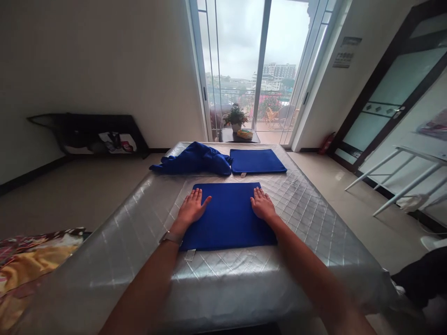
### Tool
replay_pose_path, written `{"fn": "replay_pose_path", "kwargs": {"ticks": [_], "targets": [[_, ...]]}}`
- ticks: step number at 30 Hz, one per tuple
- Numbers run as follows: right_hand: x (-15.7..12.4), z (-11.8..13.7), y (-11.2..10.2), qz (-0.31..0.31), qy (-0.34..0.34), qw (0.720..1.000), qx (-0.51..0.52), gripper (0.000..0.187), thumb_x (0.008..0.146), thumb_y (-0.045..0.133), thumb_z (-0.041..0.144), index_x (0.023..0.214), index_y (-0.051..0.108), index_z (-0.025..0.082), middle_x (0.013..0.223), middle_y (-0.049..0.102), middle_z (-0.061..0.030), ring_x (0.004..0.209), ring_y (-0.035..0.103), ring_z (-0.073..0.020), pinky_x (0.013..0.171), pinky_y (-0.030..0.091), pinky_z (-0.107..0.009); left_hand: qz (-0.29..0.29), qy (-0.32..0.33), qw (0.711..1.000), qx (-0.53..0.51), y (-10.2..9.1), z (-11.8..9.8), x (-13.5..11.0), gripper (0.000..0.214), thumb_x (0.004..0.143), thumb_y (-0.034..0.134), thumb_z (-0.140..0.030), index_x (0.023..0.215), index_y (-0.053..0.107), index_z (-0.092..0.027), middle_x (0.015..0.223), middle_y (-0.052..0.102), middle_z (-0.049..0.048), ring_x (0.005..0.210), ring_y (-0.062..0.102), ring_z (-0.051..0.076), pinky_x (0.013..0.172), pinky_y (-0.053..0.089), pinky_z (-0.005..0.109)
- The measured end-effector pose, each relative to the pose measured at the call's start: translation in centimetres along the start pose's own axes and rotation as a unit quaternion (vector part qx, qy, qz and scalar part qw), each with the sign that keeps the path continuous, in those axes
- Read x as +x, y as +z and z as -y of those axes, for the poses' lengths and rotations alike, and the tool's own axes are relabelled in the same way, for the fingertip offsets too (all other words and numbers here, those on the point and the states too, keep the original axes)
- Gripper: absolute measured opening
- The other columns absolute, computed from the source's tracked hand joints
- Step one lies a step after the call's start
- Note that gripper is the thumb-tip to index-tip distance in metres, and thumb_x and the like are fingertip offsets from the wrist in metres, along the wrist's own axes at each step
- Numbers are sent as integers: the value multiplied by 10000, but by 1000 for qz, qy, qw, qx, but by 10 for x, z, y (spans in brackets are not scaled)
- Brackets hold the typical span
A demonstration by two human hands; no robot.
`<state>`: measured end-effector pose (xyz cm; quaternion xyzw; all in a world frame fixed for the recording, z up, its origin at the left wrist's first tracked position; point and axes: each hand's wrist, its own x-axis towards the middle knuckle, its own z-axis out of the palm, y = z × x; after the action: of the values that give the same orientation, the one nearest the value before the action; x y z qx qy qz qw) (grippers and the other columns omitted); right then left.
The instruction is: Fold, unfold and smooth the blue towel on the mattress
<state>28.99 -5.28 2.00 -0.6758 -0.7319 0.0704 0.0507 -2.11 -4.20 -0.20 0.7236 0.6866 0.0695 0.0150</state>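
Observation:
A folded blue cloth (228, 216) lies flat on the plastic-wrapped mattress (300, 209) in front of me. My left hand (191, 208) rests palm down on its left edge, fingers stretched out. My right hand (262, 204) lies flat on its right edge, fingers also spread. Neither hand grips anything. A white tag sticks out at the cloth's near left corner. Farther back lie a second folded blue cloth (256, 161) and, left of it, a crumpled blue cloth (193, 159).
Beyond the mattress stands a small dark table with a potted plant (236, 117) before glass balcony doors. A patterned blanket (31, 260) lies at the lower left. White metal frame legs (401, 177) stand at the right. A dark shelf (94, 135) sits against the left wall.

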Motion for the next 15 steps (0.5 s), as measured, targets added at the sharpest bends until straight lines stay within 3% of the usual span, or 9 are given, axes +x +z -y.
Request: {"fn": "replay_pose_path", "kwargs": {"ticks": [4, 8, 15], "targets": [[8, 2, -9, 22, 0, 1000, -19, 627, 1048, 223, 365, 1597, 255, 63, 1677, 202, -123, 1551, 177, -220, 1248, 131, -419, -8, 8, 1000, -8, 3, -2, 1, 928, 972, 6, -687, 1578, 297, -48, 1654, 279, 174, 1546, 230, 280, 1255, 211, 462], [26, 4, -14, -4, -6, 1000, -21, 632, 1048, 227, 353, 1591, 248, 31, 1675, 204, -139, 1555, 154, -209, 1250, 118, -395, -12, 12, 1000, -10, 3, 0, 1, 931, 969, 21, -704, 1579, 304, -59, 1654, 274, 173, 1543, 238, 285, 1254, 216, 464], [44, -1, 1, -14, -3, 1000, -5, 645, 1053, 211, 386, 1600, 227, 46, 1682, 182, -126, 1559, 128, -193, 1248, 112, -368, 4, 13, 1000, 0, 2, -3, 0, 928, 974, 36, -697, 1585, 272, -39, 1665, 236, 169, 1554, 196, 279, 1260, 207, 457]]}}
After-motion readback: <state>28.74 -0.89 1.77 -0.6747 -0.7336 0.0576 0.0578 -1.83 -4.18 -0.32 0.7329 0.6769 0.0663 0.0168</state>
